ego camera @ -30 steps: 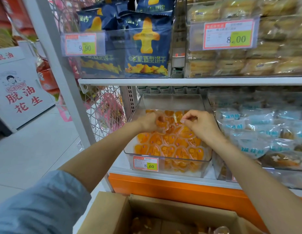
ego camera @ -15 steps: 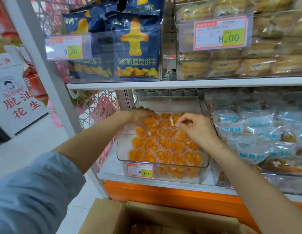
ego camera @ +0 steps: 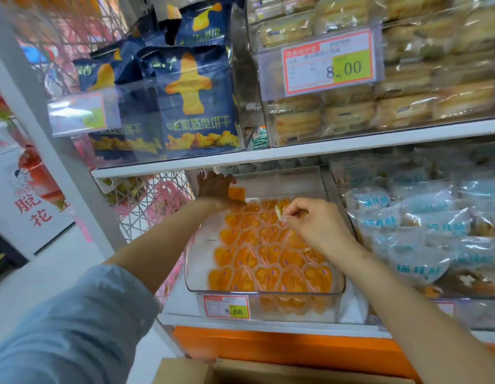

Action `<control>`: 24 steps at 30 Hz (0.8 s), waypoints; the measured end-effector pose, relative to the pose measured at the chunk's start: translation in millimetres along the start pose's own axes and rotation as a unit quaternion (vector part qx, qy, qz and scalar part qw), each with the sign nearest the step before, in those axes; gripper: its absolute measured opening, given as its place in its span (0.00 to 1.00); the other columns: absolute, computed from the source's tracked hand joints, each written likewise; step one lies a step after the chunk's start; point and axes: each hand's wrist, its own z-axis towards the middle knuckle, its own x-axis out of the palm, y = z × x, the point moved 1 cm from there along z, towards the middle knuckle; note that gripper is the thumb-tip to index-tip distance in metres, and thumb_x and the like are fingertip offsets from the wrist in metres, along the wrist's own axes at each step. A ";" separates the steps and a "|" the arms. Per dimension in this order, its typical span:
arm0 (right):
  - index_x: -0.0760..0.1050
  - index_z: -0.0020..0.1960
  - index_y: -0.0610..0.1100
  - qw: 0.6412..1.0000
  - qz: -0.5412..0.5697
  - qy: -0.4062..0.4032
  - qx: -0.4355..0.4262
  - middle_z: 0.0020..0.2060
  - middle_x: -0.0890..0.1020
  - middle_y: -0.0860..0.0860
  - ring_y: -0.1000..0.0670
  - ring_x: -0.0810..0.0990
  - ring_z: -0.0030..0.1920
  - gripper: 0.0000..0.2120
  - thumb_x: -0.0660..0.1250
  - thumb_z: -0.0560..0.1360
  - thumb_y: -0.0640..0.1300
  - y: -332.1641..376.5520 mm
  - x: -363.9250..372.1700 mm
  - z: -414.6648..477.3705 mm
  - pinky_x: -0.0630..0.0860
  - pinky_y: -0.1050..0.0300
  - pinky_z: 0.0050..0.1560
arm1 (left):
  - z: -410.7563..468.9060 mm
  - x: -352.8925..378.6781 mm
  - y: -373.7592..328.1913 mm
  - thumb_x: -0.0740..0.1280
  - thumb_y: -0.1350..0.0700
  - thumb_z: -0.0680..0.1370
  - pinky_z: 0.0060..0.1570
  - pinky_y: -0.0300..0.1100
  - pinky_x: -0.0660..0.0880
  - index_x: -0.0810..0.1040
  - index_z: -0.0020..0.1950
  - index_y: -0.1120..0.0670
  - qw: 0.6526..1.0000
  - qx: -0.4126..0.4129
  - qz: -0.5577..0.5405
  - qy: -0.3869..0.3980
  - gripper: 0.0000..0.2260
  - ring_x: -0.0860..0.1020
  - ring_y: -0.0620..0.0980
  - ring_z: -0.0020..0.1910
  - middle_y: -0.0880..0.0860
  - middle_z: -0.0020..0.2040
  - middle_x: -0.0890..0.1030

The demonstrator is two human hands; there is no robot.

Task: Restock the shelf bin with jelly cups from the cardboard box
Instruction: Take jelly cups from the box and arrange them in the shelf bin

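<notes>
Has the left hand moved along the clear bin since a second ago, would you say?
Yes. The left hand went deeper, toward the rear wall of the clear bin.

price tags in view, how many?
3. The blurred tag upper left on the biscuit-bag bin; the 8.00 tag upper right; the 8.60 tag on the jelly cup bin front. A fourth may be partly hidden lower right.

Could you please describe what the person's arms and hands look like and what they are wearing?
The left arm wears a light blue-grey fabric sleeve that ends around the elbow, so its lower part is bare. The right arm shows no sleeve in view. The left hand and right hand are both bare: no gloves, and no watch, ring or bracelet can be seen.
</notes>
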 end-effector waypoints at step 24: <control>0.78 0.39 0.51 1.000 0.020 0.005 0.008 0.35 0.78 0.59 0.60 0.76 0.38 0.07 0.69 0.74 0.42 -4.4 -1.0 3.6 0.72 0.66 0.41 | -52.2 -33.5 -19.4 0.65 0.43 0.76 0.56 0.42 0.70 0.77 0.58 0.53 0.988 0.022 -0.130 -0.086 0.18 0.75 0.53 0.59 0.52 0.59 0.79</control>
